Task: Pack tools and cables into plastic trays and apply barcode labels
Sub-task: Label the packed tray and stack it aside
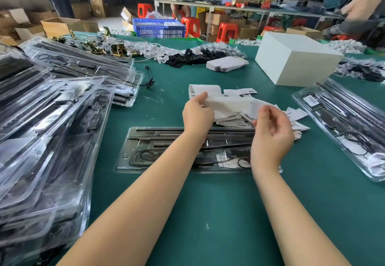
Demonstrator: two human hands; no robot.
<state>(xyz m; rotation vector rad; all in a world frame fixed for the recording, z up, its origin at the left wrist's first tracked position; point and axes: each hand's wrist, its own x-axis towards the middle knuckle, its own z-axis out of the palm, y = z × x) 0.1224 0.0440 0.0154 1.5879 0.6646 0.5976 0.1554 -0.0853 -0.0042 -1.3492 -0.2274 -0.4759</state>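
Hands meet over the tray: the left hand point(198, 115) pinches a white label strip point(225, 101), which runs sideways to the right hand point(270, 126), whose curled fingers pinch its other end. Under both wrists, the long clear tray point(133, 151) lies sideways on the green table point(208, 213).

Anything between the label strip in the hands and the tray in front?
Nothing visible. Left hand and right hand hold the label strip just above the tray; only the forearms cross over it.

Even bright light, blurred, bowed edges.
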